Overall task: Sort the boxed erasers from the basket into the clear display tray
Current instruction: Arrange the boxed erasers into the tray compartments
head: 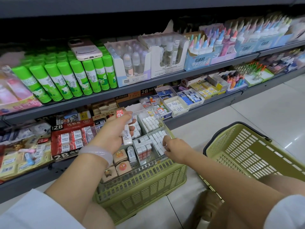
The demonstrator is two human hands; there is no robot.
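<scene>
At centre frame a clear display tray (162, 125) rests on top of an upturned green basket (142, 184), and its compartments hold boxed erasers (151, 123) packed upright in tight rows, showing white end faces. One lower compartment holds boxes with red-and-white printed sides (143, 151); tan boxes with round orange windows (122, 167) lie at the tray's lower left. The left hand (115, 131), a pale bangle (97, 152) on its wrist, grips several eraser boxes (126, 135) above the tray: white cartons with barcode labels, one with a red-printed end. The right hand (175, 148) pinches a white box (162, 148) at the tray's right compartment. A second green basket (257, 151) lies tilted at right on the tiled floor (264, 103). Green glue sticks (77, 76) fill the upper-left shelf, a phone (85, 49) resting on them.
</scene>
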